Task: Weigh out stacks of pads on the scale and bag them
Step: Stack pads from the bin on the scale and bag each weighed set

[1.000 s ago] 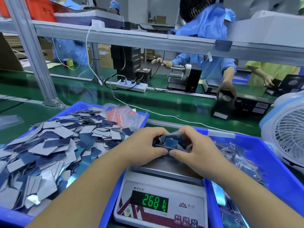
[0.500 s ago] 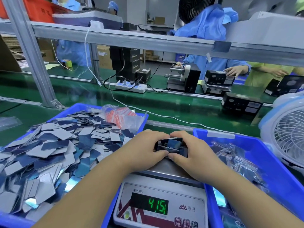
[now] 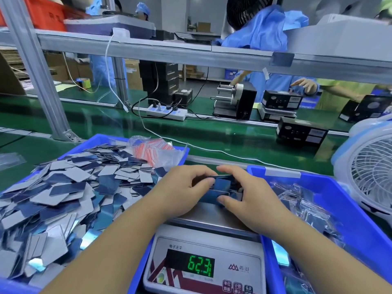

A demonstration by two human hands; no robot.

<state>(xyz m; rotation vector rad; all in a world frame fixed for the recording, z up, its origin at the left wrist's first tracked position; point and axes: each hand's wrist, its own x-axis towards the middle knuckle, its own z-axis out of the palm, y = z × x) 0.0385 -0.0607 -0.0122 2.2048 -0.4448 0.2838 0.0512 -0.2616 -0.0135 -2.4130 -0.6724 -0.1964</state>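
Observation:
A small stack of blue pads (image 3: 222, 187) sits on the steel pan of the digital scale (image 3: 207, 217), whose green display (image 3: 200, 265) shows digits. My left hand (image 3: 182, 192) grips the stack from the left, fingers curled over its top. My right hand (image 3: 250, 198) grips it from the right, thumb at the front edge. Left of the scale, a blue bin (image 3: 93, 141) is heaped with several loose blue and grey pads (image 3: 63, 194). A clear packet of bags with orange strips (image 3: 154, 151) lies at that bin's far corner.
Right of the scale, a second blue bin (image 3: 360, 221) holds several clear bagged pads (image 3: 307, 211). A white fan (image 3: 373, 172) stands at the far right. Beyond lie a green conveyor (image 3: 212, 134), a power strip (image 3: 167, 112), black boxes and people in blue coats.
Both hands have pressed the loose bunch of pads down into a tighter stack on the pan. The scale's display reading has changed. People across the conveyor have moved.

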